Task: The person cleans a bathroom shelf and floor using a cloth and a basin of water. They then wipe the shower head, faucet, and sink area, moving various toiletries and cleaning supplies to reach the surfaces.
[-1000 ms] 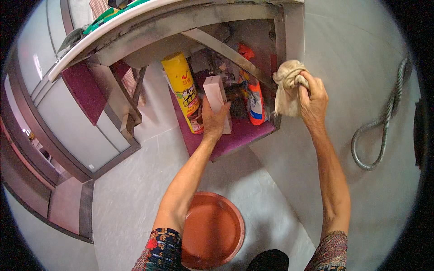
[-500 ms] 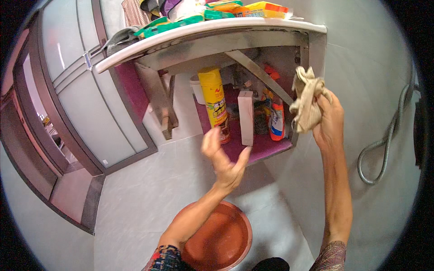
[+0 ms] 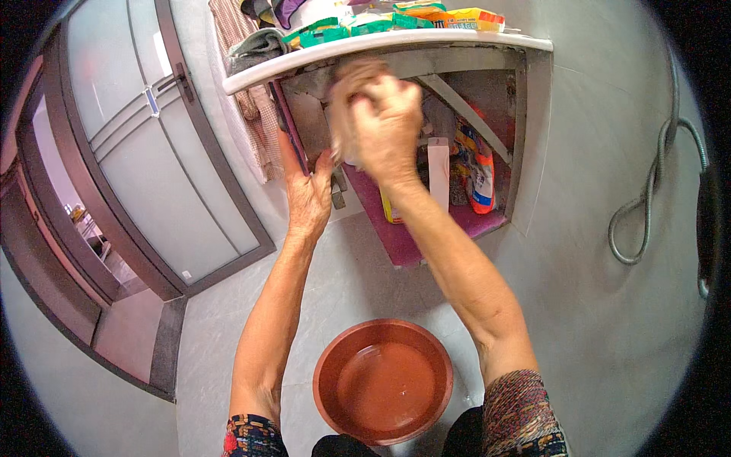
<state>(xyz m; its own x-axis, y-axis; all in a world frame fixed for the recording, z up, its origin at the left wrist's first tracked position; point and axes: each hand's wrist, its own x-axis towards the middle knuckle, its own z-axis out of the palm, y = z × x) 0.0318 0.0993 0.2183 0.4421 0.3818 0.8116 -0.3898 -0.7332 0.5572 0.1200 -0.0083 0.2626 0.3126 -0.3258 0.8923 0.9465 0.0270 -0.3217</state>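
Wiping step: my right hand clenched on crumpled beige cloth; my left hand, fingers flat, braces magenta cupboard door; next, likely firm strokes.

Cloth: pale beige rag, bunched into a wad, gripped tight in right hand, fingers curled over it so only its top and left side show. It's pressed vs. the underside/front edge of the white shelf, near the shelf's left end, above the open compartment.

Left hand: open, palm flat, fingers pointing up, resting on the purple panel at the compartment's left edge, just below and left of the cloth. Whether thumb touches the rag: can't tell. Both forearms come up from the lower edge, right crossing in front of the compartment.
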